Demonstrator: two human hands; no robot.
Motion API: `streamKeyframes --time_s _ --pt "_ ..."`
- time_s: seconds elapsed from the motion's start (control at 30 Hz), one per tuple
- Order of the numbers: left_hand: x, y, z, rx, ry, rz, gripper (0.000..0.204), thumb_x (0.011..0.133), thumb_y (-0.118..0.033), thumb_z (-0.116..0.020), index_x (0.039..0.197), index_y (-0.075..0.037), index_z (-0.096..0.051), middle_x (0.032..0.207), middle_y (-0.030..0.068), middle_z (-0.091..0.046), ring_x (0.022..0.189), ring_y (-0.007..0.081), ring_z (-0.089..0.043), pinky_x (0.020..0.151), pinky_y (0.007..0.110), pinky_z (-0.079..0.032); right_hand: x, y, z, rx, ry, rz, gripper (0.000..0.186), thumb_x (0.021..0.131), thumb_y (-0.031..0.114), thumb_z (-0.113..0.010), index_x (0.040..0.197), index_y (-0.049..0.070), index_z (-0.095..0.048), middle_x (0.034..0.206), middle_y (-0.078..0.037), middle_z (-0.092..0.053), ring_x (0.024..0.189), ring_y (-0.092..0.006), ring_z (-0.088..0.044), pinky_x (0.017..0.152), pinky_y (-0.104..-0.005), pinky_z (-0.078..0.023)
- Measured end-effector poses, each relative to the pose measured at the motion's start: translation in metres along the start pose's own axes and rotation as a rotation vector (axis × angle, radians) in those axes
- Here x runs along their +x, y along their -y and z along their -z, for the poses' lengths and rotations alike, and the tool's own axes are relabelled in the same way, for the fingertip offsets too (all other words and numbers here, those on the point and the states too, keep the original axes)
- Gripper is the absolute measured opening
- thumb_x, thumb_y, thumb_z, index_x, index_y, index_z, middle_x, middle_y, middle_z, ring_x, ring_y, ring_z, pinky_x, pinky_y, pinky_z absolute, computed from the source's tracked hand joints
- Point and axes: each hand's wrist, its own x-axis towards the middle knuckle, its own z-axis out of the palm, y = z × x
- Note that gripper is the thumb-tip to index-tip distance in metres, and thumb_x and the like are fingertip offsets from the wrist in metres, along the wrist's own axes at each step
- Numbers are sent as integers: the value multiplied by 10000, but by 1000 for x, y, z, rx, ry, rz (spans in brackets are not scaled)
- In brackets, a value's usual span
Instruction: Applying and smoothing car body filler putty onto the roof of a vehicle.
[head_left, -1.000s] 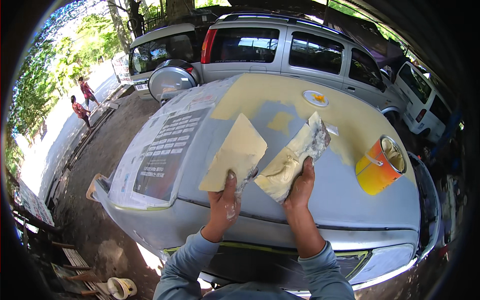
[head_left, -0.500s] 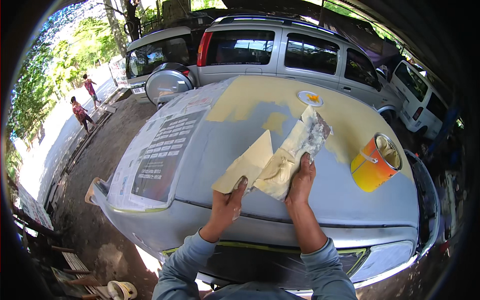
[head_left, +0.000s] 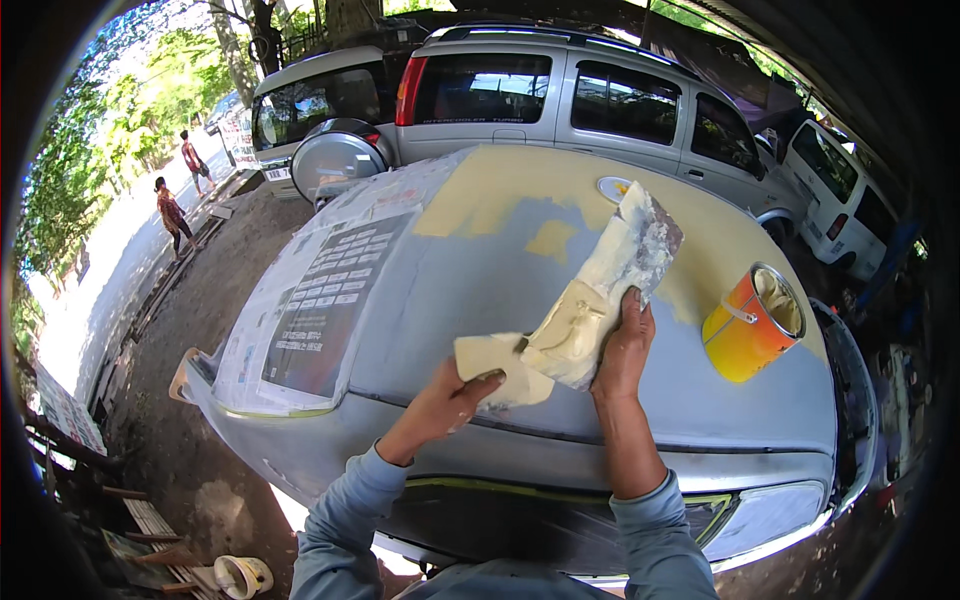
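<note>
My left hand [head_left: 450, 400] grips a cream-coated flat spreader [head_left: 485, 355], tilted low over the grey roof panel [head_left: 420, 330] of a vehicle. Its upper right corner meets the lower end of a long, putty-crusted board [head_left: 640, 235], which my right hand [head_left: 622, 355] holds along its right edge. A thick cream mound of putty [head_left: 570, 320] lies on the lower part of the board. Right of my hands, an orange-and-yellow can [head_left: 738, 340] of cream material stands on the roof. A small white lid [head_left: 612, 186] with orange paste is partly hidden behind the board's top.
Taped newspaper [head_left: 320, 300] covers the roof's left part; yellowish filler [head_left: 470, 190] coats areas at the back and right. A silver SUV [head_left: 620, 150] and white van [head_left: 825, 200] stand beyond. Two people [head_left: 171, 215] are on the road at left. A bucket [head_left: 240, 575] lies lower left.
The spreader has swung down and flatter, its corner now at the board's lower end. My right hand and board moved slightly up and right. The two people walked farther along the road.
</note>
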Motion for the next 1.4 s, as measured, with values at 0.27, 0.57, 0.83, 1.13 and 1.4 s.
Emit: streamKeyframes --time_s 0.27,0.57,0.83,1.13,1.4 --pt "1 -8 -4 -440 -202 -33 358 955 -3 -495 1307 49 -458 1183 148 -603 1033 265 -645 798 404 -597 -9 -10 19 182 12 -67 390 1024 285 -423 1286 0 -474 1174 -117 -601 992 -220 -632 843 -351 -539" --pt "13 -25 5 73 -290 -62 314 946 -6 -538 1252 53 -496 1076 112 -627 940 156 -624 755 308 -581 5 -5 39 266 72 -345 408 1022 307 -397 1297 11 -454 1163 -133 -591 999 -254 -628 870 -397 -530" --pt "59 -24 39 -28 -359 -37 305 864 15 -646 1138 71 -524 981 122 -652 833 123 -644 588 274 -575 38 23 76 277 73 -456 399 1019 337 -418 1265 31 -489 1080 -118 -626 906 -247 -652 788 -396 -561" --pt "208 1 38 838 -318 -268 174 762 -58 -670 930 -48 -714 999 127 -673 854 356 -637 733 394 -519 76 44 138 230 10 -565 374 1023 344 -405 1232 51 -506 1016 -113 -649 850 -234 -676 722 -392 -593" --pt "402 95 -33 1379 -33 -537 387 794 53 -554 1074 -158 -716 987 62 -632 976 266 -575 865 408 -461 80 26 155 263 -105 -540 403 1000 307 -449 1266 6 -476 1101 -150 -622 930 -271 -657 825 -401 -553"
